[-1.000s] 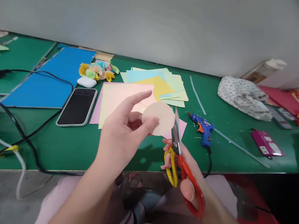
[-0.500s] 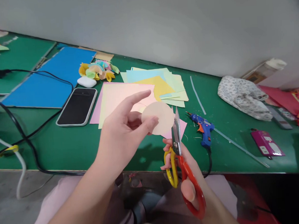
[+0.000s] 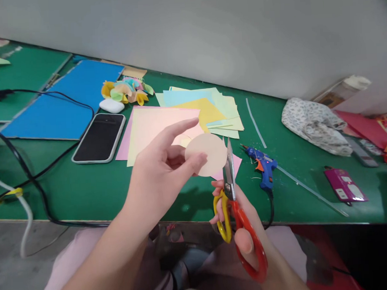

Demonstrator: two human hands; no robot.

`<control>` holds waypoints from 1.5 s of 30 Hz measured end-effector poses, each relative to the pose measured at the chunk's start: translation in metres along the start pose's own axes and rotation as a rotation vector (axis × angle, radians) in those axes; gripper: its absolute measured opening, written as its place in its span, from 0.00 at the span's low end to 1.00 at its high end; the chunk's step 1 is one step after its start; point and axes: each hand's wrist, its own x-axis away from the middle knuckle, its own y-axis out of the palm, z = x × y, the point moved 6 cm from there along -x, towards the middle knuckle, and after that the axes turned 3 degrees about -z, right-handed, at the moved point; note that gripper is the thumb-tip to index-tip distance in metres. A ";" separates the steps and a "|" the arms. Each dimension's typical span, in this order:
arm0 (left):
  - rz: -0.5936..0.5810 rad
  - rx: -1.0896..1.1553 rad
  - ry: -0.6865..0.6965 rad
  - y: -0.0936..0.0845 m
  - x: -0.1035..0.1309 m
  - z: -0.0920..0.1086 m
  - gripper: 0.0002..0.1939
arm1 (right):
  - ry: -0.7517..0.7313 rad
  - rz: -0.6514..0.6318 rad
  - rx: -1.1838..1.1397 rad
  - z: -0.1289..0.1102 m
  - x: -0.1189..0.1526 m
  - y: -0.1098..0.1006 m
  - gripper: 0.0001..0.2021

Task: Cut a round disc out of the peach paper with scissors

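Observation:
A round piece of cream paper (image 3: 210,159) is pinched between the thumb and fingers of my left hand (image 3: 164,168), with the index finger stretched out above it. My right hand (image 3: 243,229) holds a pair of scissors (image 3: 229,188) with one red and one yellow handle, thumb through the red loop and fingers in the yellow one. The narrowly parted blades point up at the right edge of the paper circle. Behind my hands lie stacked sheets of coloured paper (image 3: 165,116), pink, yellow, blue and pale green.
Right of the scissors lies a blue glue gun (image 3: 263,164) with a glue stick in it. A phone (image 3: 99,137), a white case (image 3: 111,106) and paper petals (image 3: 127,92) sit left. Black cables (image 3: 20,162) cross the table's left side. A purple packet (image 3: 345,184) lies right.
My left hand and the paper circle have shifted slightly right and down, closer to the scissor blades. My right hand has barely moved.

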 end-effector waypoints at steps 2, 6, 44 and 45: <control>-0.003 -0.008 0.000 0.000 0.000 0.000 0.27 | -0.001 0.016 0.003 -0.005 0.001 0.002 0.59; 0.009 -0.011 -0.011 -0.001 0.000 0.000 0.26 | 0.031 0.056 -0.012 -0.012 0.004 0.005 0.56; 0.160 0.073 -0.071 -0.011 0.001 0.000 0.27 | 0.055 0.044 0.063 -0.013 0.004 0.007 0.59; 0.162 0.076 -0.071 -0.011 0.000 0.000 0.27 | 0.056 0.039 0.061 -0.012 0.003 0.007 0.59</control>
